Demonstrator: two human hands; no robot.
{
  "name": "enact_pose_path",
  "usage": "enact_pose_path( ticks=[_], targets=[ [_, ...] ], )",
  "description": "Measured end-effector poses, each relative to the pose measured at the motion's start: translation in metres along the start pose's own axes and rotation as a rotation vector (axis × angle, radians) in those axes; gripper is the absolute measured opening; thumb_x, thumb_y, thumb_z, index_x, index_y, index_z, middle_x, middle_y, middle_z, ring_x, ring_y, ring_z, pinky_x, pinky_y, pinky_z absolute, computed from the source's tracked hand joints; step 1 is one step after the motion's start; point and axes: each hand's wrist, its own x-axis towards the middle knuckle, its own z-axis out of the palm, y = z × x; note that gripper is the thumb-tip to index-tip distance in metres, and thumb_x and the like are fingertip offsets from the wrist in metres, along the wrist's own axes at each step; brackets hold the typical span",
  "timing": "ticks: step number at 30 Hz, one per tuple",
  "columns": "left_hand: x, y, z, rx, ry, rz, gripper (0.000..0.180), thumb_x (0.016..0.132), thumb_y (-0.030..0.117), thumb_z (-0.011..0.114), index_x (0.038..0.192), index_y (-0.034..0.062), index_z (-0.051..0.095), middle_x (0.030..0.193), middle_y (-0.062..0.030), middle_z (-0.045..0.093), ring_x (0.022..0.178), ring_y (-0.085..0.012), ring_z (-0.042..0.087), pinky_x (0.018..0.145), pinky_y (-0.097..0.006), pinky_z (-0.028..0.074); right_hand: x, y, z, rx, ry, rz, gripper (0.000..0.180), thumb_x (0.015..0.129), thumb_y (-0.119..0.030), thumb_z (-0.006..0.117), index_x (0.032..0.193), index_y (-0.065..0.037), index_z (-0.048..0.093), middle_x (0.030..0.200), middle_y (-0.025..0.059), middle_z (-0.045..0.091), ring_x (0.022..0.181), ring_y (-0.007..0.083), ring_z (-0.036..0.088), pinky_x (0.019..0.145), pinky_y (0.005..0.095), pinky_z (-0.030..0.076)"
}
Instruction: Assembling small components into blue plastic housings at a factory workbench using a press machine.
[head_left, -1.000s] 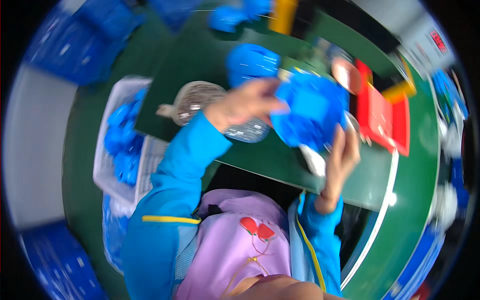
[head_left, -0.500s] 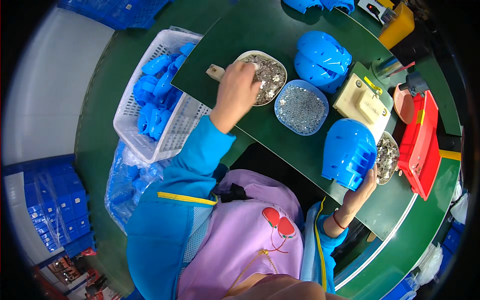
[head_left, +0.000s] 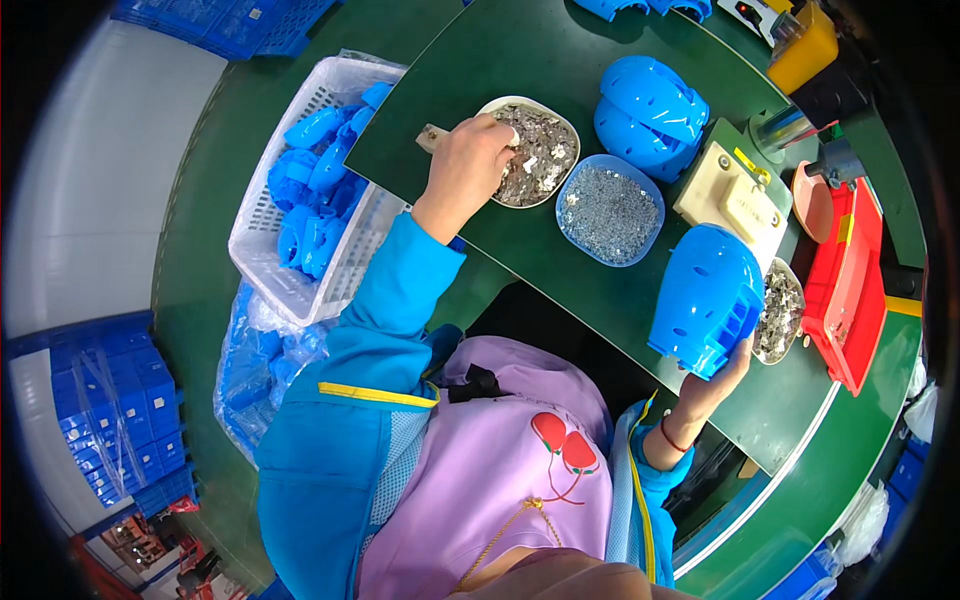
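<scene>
Over the dark green tabletop [head_left: 470, 70], left hand [head_left: 468, 165] dips curled fingers into the cream oval dish of small metal parts [head_left: 535, 150], pinching some. Right hand [head_left: 722, 368] grips the blue plastic shell [head_left: 708, 295] upright at the near edge, ready for fitting.

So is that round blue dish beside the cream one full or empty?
Full: the blue dish is heaped nearly to its rim with tiny silvery parts, apart from the left hand.
</scene>
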Motion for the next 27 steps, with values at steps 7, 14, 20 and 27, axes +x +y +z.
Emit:
enact_pose_path(
  ticks=[7,14,20,27],
  targets=[
    [0.0,-0.006,-0.003,-0.115,0.051,-0.095,0.014,0.081,0.001,0.067,0.096,0.0021,0.069,0.091,-0.016,0.066,0.084,-0.0369,0.065,0.074,-0.046,0.051,-0.003,-0.006,0.003,-0.106,-0.102,-0.044,0.055,0.104,-0.038,0.034,0.142,0.0,0.045,0.118,0.0115,0.062,0.097,0.0165,0.064,0.074,0.0269,0.054],
    [0.001,-0.022,0.005,-0.2,0.12,-0.203,0.012,0.083,0.003,0.069,0.095,0.0031,0.071,0.089,-0.0151,0.068,0.081,-0.0328,0.067,0.069,-0.04,0.052,-0.005,-0.005,0.001,-0.189,-0.133,-0.08,0.054,0.104,-0.035,0.033,0.141,0.003,0.045,0.128,0.0132,0.057,0.116,0.0204,0.057,0.098,0.0335,0.046],
    [0.003,-0.024,0.008,-0.358,0.087,-0.349,0.012,0.085,0.001,0.068,0.097,0.0008,0.071,0.085,-0.0119,0.068,0.07,-0.0225,0.07,0.066,-0.032,0.055,-0.01,-0.015,0.015,-0.306,-0.079,-0.124,0.059,0.102,-0.039,0.034,0.133,0.009,0.049,0.118,0.0172,0.059,0.107,0.0228,0.057,0.092,0.0333,0.043],
    [-0.001,-0.022,0.012,-0.575,0.084,-0.394,0.019,0.09,-0.006,0.063,0.108,-0.0037,0.069,0.091,-0.0089,0.071,0.079,-0.0137,0.07,0.07,-0.025,0.057,-0.012,-0.016,0.017,-0.267,-0.1,-0.107,0.058,0.102,-0.037,0.035,0.133,0.01,0.048,0.119,0.0177,0.059,0.108,0.0225,0.056,0.093,0.0332,0.043]
  ],
)
